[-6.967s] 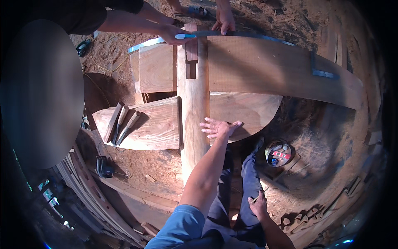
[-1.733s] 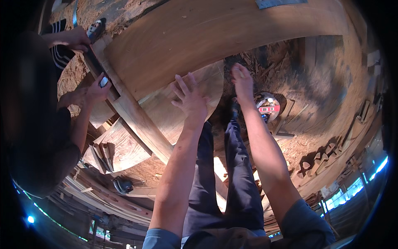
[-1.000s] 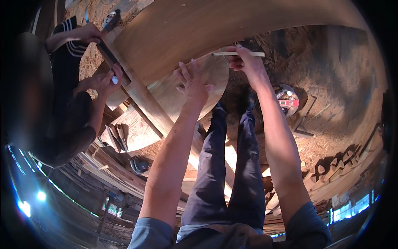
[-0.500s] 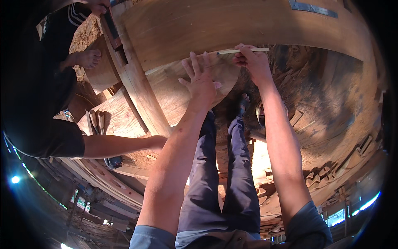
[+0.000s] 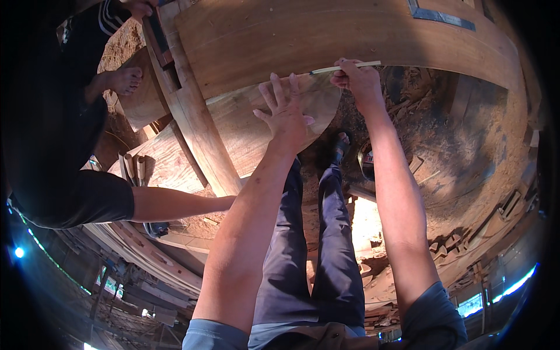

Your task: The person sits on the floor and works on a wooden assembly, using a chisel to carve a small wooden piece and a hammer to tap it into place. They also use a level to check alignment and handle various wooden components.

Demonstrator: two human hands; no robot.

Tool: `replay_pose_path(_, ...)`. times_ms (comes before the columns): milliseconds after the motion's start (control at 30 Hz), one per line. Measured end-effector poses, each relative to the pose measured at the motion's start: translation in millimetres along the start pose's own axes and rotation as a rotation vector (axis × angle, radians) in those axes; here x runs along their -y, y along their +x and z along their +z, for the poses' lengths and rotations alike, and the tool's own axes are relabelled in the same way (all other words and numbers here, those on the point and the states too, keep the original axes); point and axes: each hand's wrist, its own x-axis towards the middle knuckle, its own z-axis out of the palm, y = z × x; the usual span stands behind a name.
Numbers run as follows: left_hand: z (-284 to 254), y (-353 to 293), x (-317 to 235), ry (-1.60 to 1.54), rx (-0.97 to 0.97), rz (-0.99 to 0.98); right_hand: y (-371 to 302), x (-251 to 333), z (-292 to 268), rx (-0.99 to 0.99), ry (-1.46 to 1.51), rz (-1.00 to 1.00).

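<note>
A thin pale stick with a dark tip [image 5: 370, 63], held like a pen, is pinched between the fingers of my right hand [image 5: 354, 76]. Its tip points left and meets the near edge of a large smooth wooden board [image 5: 280, 41]. Just left of the tip, my left hand [image 5: 284, 111] lies with fingers spread on a lower, rounded wooden panel [image 5: 239, 119]. Its fingertips reach the seam between panel and board. Whether the tip touches the board or the panel, I cannot tell.
A thick wooden beam [image 5: 201, 131] crosses the panel at left. Beside it a co-worker's bare foot [image 5: 125, 80] and leg [image 5: 175, 203] show. A metal square [image 5: 443, 17] lies on the board. Wood handles [image 5: 140, 169] stand at left; wood scraps [image 5: 449, 248] litter the right.
My right hand has risen slightly and the stick now slants more, its right end higher. My left hand stays spread on the panel. The co-worker's dark-clothed leg has shifted a little right.
</note>
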Motion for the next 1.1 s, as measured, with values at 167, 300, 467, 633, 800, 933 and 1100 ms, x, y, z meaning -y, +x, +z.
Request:
replay_pose_path(167,1,-3,2,-0.049,-0.037,0.041,-2,-2,1,-0.002,0.004,-0.018)
replay_pose_path(300,1,-3,3,-0.059,-0.037,0.044,-3,-6,0,-0.008,0.045,-0.016)
replay_pose_path(467,3,-3,3,-0.037,-0.047,0.035,-4,-6,-5,-0.024,0.063,-0.042)
replay_pose_path(633,3,2,0,0.043,-0.023,-0.010,-5,0,-10,-0.029,0.026,-0.050)
replay_pose_path(800,1,7,-5,0.065,0.012,-0.075,-24,-1,-58,-0.111,0.322,-0.105)
replay_pose_path(933,2,2,-5,0.061,-0.016,-0.049,-28,-26,-90,-0.304,0.236,0.027)
replay_pose_path(1100,0,-2,1,0.128,-0.072,0.080,-2,-67,-77,-0.253,0.291,-0.120)
